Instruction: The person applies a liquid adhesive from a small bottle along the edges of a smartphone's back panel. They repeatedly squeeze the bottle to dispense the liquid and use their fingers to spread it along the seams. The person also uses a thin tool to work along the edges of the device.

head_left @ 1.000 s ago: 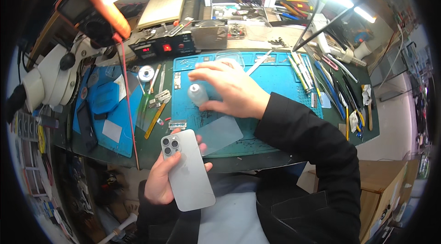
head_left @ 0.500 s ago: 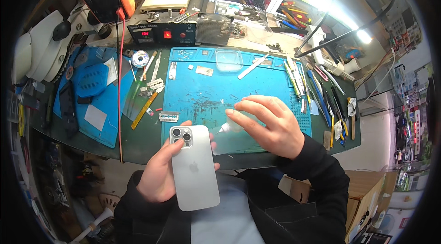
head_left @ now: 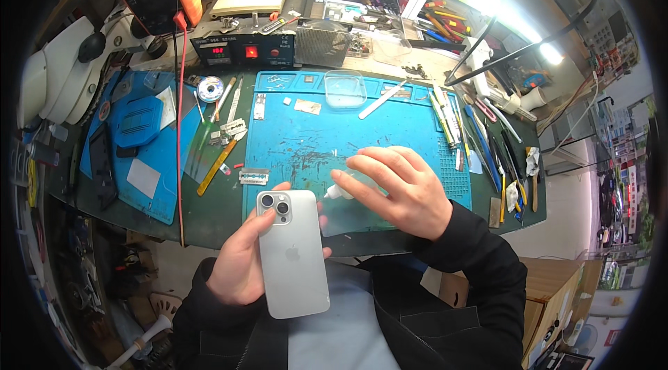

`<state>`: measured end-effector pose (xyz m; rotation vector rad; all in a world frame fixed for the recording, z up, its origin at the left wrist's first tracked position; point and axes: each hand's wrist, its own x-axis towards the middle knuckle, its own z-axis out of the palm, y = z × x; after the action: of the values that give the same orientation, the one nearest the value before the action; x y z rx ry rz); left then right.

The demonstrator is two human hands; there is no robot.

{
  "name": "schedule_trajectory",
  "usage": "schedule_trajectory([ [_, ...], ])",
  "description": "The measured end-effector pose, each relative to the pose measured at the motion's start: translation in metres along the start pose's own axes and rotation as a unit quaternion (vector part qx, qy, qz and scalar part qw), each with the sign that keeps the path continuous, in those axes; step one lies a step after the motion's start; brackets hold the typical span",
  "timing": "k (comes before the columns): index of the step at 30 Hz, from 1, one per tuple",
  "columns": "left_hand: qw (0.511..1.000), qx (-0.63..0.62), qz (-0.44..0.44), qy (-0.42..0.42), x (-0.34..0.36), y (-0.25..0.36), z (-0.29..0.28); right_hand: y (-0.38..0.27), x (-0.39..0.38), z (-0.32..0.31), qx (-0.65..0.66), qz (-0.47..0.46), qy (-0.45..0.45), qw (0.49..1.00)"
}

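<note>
My left hand is wrapped round a silver smartphone near the bench's front edge. The phone's back faces up, and my thumb lies next to its camera lenses. Just right of the phone's upper end, my right hand grips a small translucent squeeze bottle. Its pale nozzle points left towards the phone's upper right edge, apart from it; most of the bottle is hidden by my fingers. Beyond both hands lies a scratched blue work mat, with a razor blade at its near left corner.
At the back stands a black power unit with a lit red display. A clear plastic box is on the mat's far edge. Pens and tweezers lie to the right. On the left are a yellow-handled tool and a red cable.
My right hand has shifted slightly left with the squeeze bottle, bringing the nozzle nearer the phone. My left hand and the phone are almost unmoved.
</note>
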<state>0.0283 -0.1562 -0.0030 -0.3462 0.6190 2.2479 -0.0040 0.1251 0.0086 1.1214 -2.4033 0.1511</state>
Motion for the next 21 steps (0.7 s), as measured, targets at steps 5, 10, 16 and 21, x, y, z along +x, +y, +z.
schedule_trajectory([
  [5, 1.000, 0.002, 0.001, -0.004, 0.000, -0.001, -0.001, -0.001, 0.000, -0.001, -0.023, -0.009, 0.009, 1.000],
  [10, 1.000, -0.002, 0.000, -0.010, 0.001, -0.002, -0.004, -0.002, -0.002, -0.001, -0.011, -0.007, 0.017, 1.000],
  [16, 1.000, 0.008, 0.009, -0.010, 0.000, -0.003, -0.004, 0.017, -0.008, 0.007, 0.260, 0.243, 0.113, 0.928],
  [21, 0.999, -0.002, 0.005, -0.049, 0.001, -0.006, -0.005, 0.036, -0.008, 0.028, 0.328, 0.341, 0.091, 0.876],
])
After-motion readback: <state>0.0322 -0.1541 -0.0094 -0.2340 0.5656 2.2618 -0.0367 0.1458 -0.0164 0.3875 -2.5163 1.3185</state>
